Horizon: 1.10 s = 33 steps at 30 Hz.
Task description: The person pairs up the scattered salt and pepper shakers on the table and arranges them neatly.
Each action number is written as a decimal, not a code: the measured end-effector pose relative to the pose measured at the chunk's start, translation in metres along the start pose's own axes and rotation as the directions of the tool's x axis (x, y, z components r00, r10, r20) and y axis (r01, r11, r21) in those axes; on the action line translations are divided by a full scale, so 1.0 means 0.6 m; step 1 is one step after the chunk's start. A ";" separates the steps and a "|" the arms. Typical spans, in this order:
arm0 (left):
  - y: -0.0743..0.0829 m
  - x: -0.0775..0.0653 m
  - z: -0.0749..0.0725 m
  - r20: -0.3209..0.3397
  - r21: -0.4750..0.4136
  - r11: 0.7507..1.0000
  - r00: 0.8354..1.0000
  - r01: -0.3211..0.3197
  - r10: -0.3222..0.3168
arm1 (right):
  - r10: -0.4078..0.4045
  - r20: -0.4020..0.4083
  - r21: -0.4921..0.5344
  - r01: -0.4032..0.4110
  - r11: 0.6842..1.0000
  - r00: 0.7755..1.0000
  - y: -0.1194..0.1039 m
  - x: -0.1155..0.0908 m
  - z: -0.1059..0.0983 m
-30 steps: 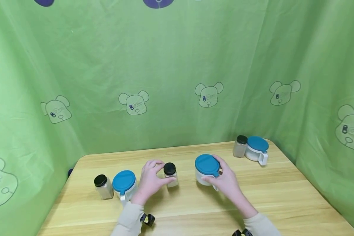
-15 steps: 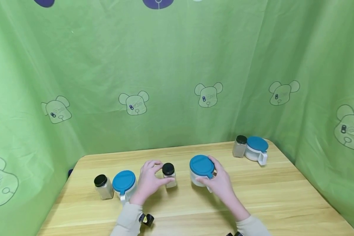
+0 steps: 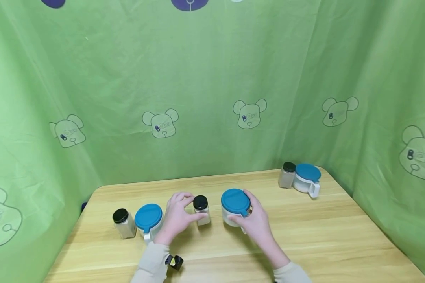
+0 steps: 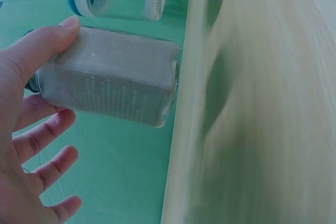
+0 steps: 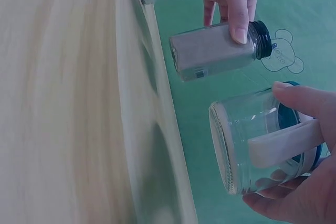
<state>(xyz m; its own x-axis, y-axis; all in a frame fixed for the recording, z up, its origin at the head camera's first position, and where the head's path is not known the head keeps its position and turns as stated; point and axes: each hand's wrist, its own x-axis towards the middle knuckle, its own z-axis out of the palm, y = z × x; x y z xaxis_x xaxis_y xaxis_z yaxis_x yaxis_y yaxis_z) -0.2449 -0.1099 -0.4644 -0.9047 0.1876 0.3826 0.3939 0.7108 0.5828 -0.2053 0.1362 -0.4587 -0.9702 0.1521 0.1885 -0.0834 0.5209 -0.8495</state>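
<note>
My left hand [image 3: 177, 216] pinches a square glass jar [image 4: 110, 72] between thumb and fingers, just below its black cap [image 3: 200, 202]. Grey-white contents fill this jar, and its other fingers are spread behind. To the right, my right hand [image 3: 256, 220] grips a round clear glass pot [image 5: 247, 129] with a blue lid [image 3: 235, 201] and a white handle [image 5: 283, 144]. Thumb and fingers lie on either side of the pot near the lid. In the right wrist view both vessels are held off the tabletop, with a gap between them.
On the wooden table [image 3: 304, 243], another black-capped jar [image 3: 125, 226] and blue-lidded pot [image 3: 148, 218] stand at the left, close to my left forearm. A similar jar [image 3: 286, 179] and pot [image 3: 306, 182] stand at the back right corner. A green curtain [image 3: 205, 70] hangs behind.
My right hand has carried the blue-lidded pot left and slightly nearer, closing toward the jar. My left hand with the jar has shifted a little left.
</note>
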 end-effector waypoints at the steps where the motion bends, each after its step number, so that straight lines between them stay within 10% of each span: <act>1: -0.001 0.000 0.000 0.003 -0.005 1.000 1.000 0.009 -0.009 | 0.001 -0.002 -0.002 -0.001 1.000 1.000 -0.001 -0.001 0.002; 33: -0.015 0.001 0.001 0.017 0.025 1.000 1.000 -0.015 0.014 | 0.018 -0.239 0.063 -0.003 0.998 0.971 -0.019 -0.032 0.077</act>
<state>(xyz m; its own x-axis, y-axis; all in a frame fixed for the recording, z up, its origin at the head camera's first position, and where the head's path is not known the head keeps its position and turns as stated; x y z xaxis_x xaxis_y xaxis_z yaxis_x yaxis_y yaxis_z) -0.2493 -0.1157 -0.4698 -0.9015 0.2090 0.3790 0.4029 0.7250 0.5586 -0.1965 0.0888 -0.4754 -0.8893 0.3574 0.2854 -0.0947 0.4666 -0.8794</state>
